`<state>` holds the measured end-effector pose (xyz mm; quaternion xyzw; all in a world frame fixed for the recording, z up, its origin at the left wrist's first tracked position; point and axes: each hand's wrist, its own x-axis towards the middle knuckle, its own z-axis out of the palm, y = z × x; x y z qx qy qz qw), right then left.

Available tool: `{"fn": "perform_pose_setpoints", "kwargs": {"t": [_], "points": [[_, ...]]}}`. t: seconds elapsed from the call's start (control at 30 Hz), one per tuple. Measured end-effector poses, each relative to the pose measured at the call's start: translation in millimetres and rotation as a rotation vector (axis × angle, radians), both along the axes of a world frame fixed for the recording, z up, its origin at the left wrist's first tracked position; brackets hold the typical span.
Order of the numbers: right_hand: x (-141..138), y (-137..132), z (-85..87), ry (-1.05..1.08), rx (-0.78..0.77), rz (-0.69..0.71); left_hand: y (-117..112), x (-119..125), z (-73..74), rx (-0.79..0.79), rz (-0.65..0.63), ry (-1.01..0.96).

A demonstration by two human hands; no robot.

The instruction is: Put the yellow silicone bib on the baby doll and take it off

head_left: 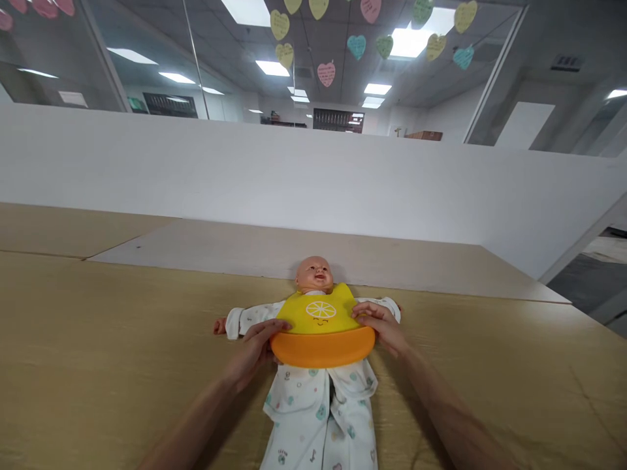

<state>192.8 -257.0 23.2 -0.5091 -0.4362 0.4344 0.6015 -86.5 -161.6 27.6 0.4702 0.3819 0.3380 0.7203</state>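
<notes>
A baby doll (314, 275) lies on its back on the wooden table, arms spread to both sides, dressed in white patterned clothes (321, 418). Over its chest rests a yellow bib (298, 307) with a white citrus slice and a small smiling face printed on it. The bib's orange catch pocket (322, 349) runs along the bottom. My left hand (255, 346) grips the bib's left edge near the pocket's corner, fingers on top. At the opposite edge, my right hand (385, 323) has its curled fingers on the yellow part, just above the pocket. Its thumb is partly hidden.
The wooden tabletop (122, 352) stretches to both sides. Behind the doll's head runs a paler board (235, 245) against a white low wall (235, 176). Above it, glass panels carry heart-shaped paper notes (326, 74). A floor area shows at the far right.
</notes>
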Motion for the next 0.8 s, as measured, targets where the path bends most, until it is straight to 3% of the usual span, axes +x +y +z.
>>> {"fn": "perform_pose_setpoints", "kwargs": {"t": [0.17,0.43,0.6,0.7,0.8], "points": [[-11,-7,5.9,0.065,-0.020,0.022,1,0,-1.1,0.054,0.010,-0.046],[-11,-11,-1.2,0.027,-0.141,0.073,3,-7,-13.2,0.085,-0.076,0.004],[-7,-13,-5.7,-0.022,-0.092,0.092,5,-8,-13.3,0.093,0.081,0.038],[-4,-11,-10.1,-0.083,-0.068,0.023,9,-9,-16.1,0.069,0.158,0.117],[2,-6,-17.3,-0.153,-0.102,-0.156,15,-12,-23.3,0.096,0.076,0.253]]}}
